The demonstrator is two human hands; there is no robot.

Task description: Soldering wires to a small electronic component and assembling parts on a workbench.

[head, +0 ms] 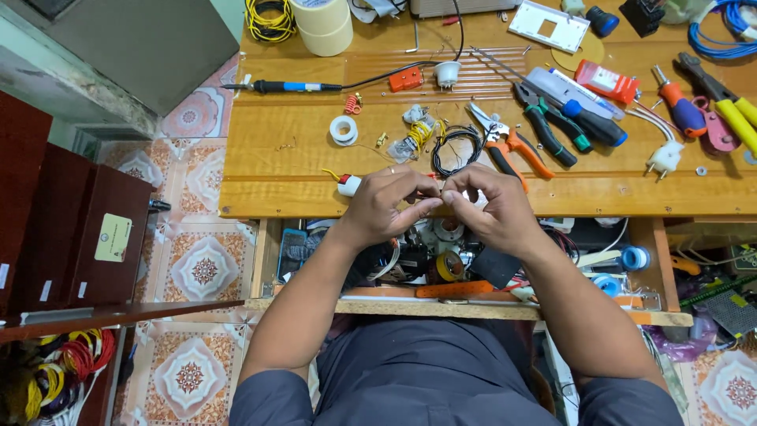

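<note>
Left hand (pixel 384 207) and right hand (pixel 490 207) meet at front edge of wooden tabletop (pixel 284 170), fingertips pressed together, each grip pinching small thin part, too tiny to identify. Best kept low, steady. Black wire coil (pixel 456 150), orange-handled pliers (pixel 509 146) just behind; open cluttered drawer (pixel 473 268) below.
</note>
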